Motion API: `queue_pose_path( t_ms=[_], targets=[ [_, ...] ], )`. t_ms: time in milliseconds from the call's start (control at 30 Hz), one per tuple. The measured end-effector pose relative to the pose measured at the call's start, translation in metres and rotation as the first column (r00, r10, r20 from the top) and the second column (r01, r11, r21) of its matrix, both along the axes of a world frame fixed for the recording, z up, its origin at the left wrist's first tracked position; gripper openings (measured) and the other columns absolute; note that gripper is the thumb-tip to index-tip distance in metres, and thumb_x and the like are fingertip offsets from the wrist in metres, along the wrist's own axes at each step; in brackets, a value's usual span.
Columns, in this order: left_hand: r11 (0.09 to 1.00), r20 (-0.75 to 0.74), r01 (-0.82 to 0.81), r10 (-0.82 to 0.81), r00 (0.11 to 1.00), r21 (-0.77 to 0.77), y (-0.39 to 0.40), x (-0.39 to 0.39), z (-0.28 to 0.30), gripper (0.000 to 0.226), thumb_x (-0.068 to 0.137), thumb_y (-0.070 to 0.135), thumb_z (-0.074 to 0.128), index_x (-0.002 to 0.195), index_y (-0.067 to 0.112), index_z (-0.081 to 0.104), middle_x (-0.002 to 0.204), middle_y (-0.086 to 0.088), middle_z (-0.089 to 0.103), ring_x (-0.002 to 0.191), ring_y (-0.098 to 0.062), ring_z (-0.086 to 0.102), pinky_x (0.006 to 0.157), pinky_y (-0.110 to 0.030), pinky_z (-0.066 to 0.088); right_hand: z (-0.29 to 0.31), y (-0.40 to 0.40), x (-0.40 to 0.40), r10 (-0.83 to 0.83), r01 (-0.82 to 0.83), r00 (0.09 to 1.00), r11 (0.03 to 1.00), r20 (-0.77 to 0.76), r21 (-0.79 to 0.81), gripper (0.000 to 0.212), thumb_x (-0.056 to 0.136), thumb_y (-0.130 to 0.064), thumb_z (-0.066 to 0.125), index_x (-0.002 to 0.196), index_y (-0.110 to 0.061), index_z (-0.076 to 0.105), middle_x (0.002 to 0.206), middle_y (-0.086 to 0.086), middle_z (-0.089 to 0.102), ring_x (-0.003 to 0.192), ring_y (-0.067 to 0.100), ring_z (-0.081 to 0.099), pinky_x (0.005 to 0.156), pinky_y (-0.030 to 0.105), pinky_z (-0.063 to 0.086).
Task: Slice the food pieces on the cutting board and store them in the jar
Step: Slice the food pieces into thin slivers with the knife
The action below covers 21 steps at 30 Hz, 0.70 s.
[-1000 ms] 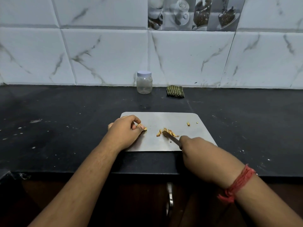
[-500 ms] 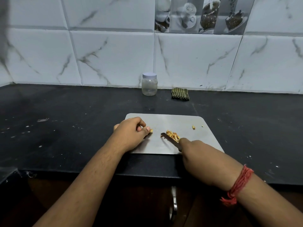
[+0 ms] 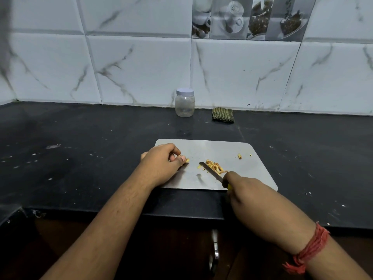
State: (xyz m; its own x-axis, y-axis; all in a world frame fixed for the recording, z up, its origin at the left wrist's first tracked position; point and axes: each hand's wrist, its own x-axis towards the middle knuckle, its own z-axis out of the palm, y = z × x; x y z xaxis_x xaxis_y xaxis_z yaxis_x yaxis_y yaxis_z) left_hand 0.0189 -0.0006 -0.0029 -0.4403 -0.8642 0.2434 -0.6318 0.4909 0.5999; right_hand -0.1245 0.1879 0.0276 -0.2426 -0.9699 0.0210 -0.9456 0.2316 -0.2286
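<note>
Knife drawn back beside slices, right hand gripping it, left hand pinching piece

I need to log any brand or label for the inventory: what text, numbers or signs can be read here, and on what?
None can be read.
Clear plastic jar with white lid: no label shows.
Decorative picture tile on the wall: cups and bowls only, no words.
Steel-bladed knife: no marking visible.
</note>
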Motion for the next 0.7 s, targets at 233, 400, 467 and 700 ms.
queue_pose_path(
  t_ms=[233,400,467,700],
  targets=[
    [1.000,0.017,-0.001,0.001,1.000,0.023,0.000,0.001,0.002,0.007,0.096,0.039,0.060,0.096,0.035,0.066,0.086,0.013,0.065,0.090,-0.002,0.057,0.104,-0.042,0.042,0.002,-0.007,0.002,-0.045,0.047,0.998,0.997,-0.035,0.065,0.008,0.092,-0.011,0.034,0.092,-0.020,0.034,0.075,0.000,0.047,0.061,0.014,0.046,0.049,0.029,0.036],
    [1.000,0.013,0.002,-0.002,1.000,0.007,-0.002,0.001,0.000,0.010,0.094,0.042,0.061,0.097,0.034,0.066,0.085,0.014,0.065,0.086,0.000,0.056,0.101,-0.040,0.043,0.004,-0.009,0.007,-0.029,0.028,0.999,0.999,0.015,0.038,0.013,0.093,-0.013,0.034,0.101,-0.020,0.041,0.076,-0.001,0.049,0.065,0.016,0.051,0.053,0.030,0.040],
    [1.000,0.020,0.001,-0.001,1.000,-0.001,-0.002,0.001,-0.001,0.012,0.093,0.044,0.062,0.094,0.033,0.066,0.087,0.013,0.064,0.085,0.000,0.056,0.100,-0.040,0.043,0.005,-0.013,0.013,0.012,-0.015,0.999,0.997,0.043,0.069,0.009,0.093,-0.013,0.035,0.097,-0.020,0.040,0.077,-0.002,0.048,0.068,0.017,0.051,0.056,0.030,0.041],
    [0.999,0.057,0.039,-0.037,0.998,-0.037,-0.008,0.002,-0.004,0.012,0.098,0.034,0.055,0.105,0.036,0.064,0.101,0.020,0.056,0.098,-0.006,0.052,0.105,-0.042,0.038,0.014,-0.028,0.014,-0.050,0.049,0.999,0.995,0.007,0.084,0.008,0.092,-0.008,0.034,0.094,-0.016,0.036,0.074,0.000,0.045,0.060,0.012,0.044,0.049,0.026,0.033]
  ],
)
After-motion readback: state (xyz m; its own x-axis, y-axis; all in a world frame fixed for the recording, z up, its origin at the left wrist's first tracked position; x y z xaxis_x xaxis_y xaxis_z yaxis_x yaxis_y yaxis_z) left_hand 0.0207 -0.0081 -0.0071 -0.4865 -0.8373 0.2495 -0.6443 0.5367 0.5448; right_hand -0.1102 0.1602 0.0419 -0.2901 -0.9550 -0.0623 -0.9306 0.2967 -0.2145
